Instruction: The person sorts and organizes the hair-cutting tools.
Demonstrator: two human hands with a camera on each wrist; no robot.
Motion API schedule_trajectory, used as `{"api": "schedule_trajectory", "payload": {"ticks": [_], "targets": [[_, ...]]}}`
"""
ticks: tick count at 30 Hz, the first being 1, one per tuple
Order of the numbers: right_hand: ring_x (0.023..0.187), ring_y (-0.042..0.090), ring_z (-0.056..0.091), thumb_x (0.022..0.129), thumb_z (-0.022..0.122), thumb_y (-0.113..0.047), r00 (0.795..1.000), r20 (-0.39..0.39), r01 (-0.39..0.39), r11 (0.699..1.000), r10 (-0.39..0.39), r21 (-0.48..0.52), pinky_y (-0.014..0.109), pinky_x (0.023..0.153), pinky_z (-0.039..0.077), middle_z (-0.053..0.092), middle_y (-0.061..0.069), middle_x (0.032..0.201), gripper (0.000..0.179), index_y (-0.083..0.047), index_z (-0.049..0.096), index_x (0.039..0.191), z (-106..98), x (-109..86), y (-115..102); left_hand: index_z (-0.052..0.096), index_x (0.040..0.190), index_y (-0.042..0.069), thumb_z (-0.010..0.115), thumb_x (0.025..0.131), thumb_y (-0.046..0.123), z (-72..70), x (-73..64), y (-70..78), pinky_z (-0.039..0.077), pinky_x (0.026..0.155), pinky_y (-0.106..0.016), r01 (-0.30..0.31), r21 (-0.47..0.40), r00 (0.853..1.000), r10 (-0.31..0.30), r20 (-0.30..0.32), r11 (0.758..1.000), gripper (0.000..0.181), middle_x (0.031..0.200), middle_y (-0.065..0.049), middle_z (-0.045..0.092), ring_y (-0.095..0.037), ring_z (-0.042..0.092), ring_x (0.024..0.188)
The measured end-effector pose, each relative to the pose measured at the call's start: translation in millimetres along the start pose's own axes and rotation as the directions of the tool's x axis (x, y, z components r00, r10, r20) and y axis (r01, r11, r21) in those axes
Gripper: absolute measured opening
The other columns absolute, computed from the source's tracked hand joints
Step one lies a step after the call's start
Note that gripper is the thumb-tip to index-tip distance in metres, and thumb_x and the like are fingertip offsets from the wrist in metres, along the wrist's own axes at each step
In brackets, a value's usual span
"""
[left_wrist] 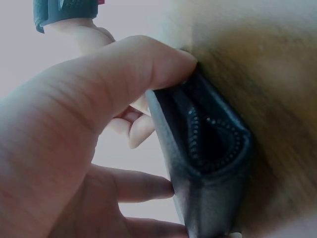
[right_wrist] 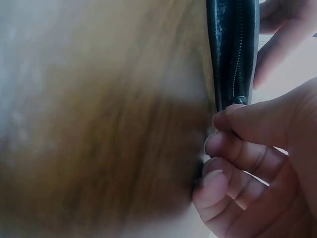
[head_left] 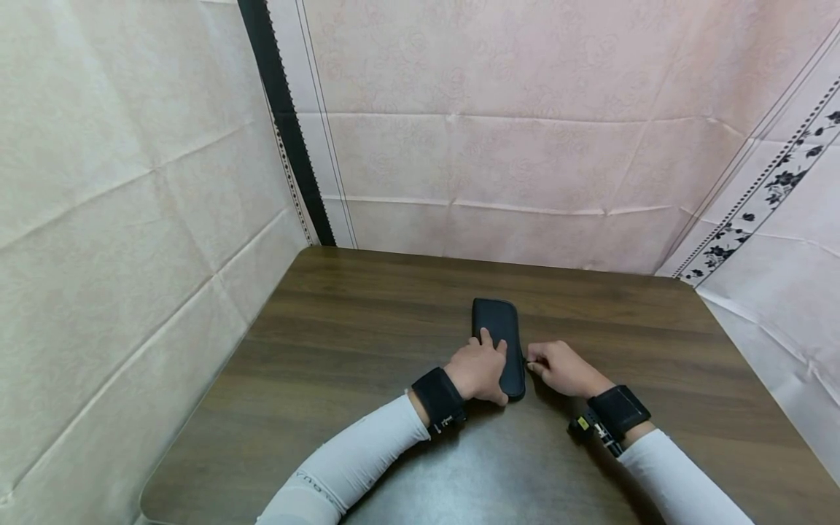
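Note:
A long black zip case [head_left: 496, 317] lies on the wooden table. My left hand [head_left: 477, 370] rests spread on its top. In the left wrist view, the thumb [left_wrist: 173, 64] touches a corner beside the parted zipper teeth [left_wrist: 194, 131], and straight fingers [left_wrist: 146, 187] press the flat face. At the case's right side, my right hand [head_left: 564, 367] has its fingers curled in. Thumb and forefinger pinch at the zipper slider [right_wrist: 240, 100] in the right wrist view; the pull itself is hidden by them. The zipper line [right_wrist: 237, 49] runs along the case's edge above.
The brown table top [head_left: 295, 394] spreads around the case. Pale cloth [head_left: 525, 168] hangs behind the table's far edge and at both sides. Each wrist wears a black strap [head_left: 438, 399], and the forearms have white sleeves [head_left: 682, 477].

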State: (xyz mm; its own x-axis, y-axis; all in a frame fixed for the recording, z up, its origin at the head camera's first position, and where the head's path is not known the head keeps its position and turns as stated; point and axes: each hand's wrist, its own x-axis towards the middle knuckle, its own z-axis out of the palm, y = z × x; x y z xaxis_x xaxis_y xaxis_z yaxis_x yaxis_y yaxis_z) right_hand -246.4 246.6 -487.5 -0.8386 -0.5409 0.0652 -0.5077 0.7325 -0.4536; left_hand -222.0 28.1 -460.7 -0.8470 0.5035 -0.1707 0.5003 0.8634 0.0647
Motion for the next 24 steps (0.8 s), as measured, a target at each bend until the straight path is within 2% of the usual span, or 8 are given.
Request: {"api": "schedule_trajectory", "payload": {"ticks": [12,24], "targets": [[0.064,0.004,0.047,0.097,0.064,0.0,1.0,0.001,-0.005,1.0,0.005,0.005,0.023,0.062,0.041,0.051,-0.008,0.072,0.022,-0.014,0.061,0.081,1,-6.1,-3,0.034,0.164,0.02,0.077,0.084,0.064,1.6,0.1,1.2,0.058,0.094,-0.037,0.002,0.014,1.0,-0.002,-0.003,1.0,0.101,0.168,-0.022,0.032,-0.036,0.051,0.14],[0.064,0.003,0.047,0.098,0.064,0.0,1.0,0.006,0.021,0.999,-0.022,0.024,0.022,0.061,0.042,0.05,-0.009,0.072,0.023,-0.015,0.06,0.081,2,-12.2,-6,0.033,0.164,0.02,0.077,0.084,0.064,2.5,0.6,0.2,0.059,0.092,-0.036,0.0,0.005,1.0,0.0,-0.003,1.0,0.101,0.168,-0.021,0.031,-0.036,0.05,0.141]]}}
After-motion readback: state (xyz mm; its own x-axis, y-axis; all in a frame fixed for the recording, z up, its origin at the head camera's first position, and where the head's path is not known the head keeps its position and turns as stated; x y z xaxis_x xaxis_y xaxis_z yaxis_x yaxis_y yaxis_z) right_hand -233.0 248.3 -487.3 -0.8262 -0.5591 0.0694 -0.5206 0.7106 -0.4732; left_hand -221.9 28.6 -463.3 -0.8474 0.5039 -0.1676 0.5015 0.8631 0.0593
